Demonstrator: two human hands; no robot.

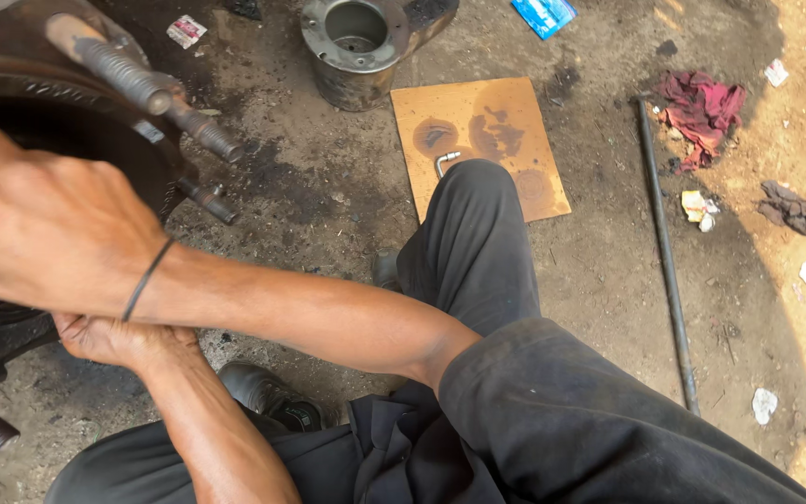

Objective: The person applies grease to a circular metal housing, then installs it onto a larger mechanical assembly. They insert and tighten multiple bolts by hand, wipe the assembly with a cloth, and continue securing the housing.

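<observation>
Both hands are up at the wheel hub on the far left of the view, a big rusty, greasy drum with threaded studs sticking out of it. The right hand reaches across the body, forearm stretched out nearly level, back of the hand facing the camera, with a thin black band round the wrist. Its fingers curl in toward the hub's centre, closed on something there, but can't tell what since the hand itself hides it. The left hand sits under the right wrist, forearm coming up from below, pressed against the lower edge of the hub. Its fingers are tucked out of sight, so no telling whether they're gripping or just bracing.

Counting stuff: four studs visible on the hub, three near the top and one at the bottom left. One metal cylinder sleeve stands on the dirt floor up top. One piece of brown board with oil stains, and one small bent hex key on it, just past the knee. One long steel bar lies off to the right, one red rag near its top end. One black shoe shows under the left arm.
</observation>
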